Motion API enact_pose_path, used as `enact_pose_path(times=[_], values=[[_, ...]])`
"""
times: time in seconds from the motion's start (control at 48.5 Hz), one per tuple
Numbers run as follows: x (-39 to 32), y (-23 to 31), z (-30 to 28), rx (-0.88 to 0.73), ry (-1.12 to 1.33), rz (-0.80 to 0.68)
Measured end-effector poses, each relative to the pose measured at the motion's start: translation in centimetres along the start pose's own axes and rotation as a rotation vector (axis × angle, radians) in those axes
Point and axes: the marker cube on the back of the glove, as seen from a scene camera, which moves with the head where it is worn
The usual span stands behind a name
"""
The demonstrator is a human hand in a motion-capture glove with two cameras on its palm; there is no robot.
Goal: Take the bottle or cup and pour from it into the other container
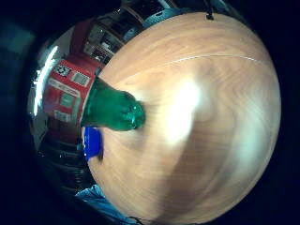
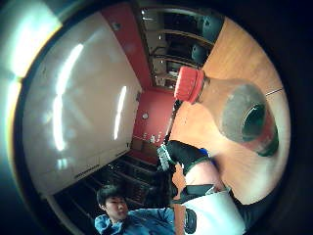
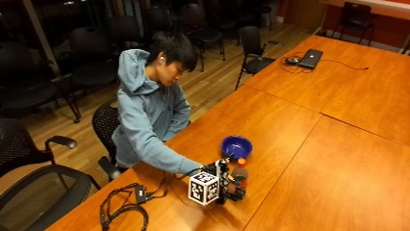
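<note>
Your gloved right hand (image 3: 221,179) is at the near edge of the desk (image 3: 320,159), and from what I can make out the fingers are wrapped around the upright bottle (image 3: 239,177), though the outside view is pretty blocked there. It's got a red cap (image 2: 188,84). Just past it sits the blue bowl (image 3: 236,146).

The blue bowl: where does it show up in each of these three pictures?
Outside view: the blue bowl sits on the wooden table, just beyond the bottle at the gloved right hand.
Little finger side palm view: a blue patch at the table's edge, beside the green bottle.
Thumb side palm view: only a blue sliver behind the gloved fingers.
Shared landmark: the bottle with the red label.
</note>
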Motion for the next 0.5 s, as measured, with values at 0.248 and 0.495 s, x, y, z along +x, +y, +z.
enact_pose_path(times=[0.248, 0.495], values=[[0.2, -1.7, 3.3, 0.043, -0.076, 0.001], [0.0, -2.9, 4.9, 0.154, -0.14, 0.01]])
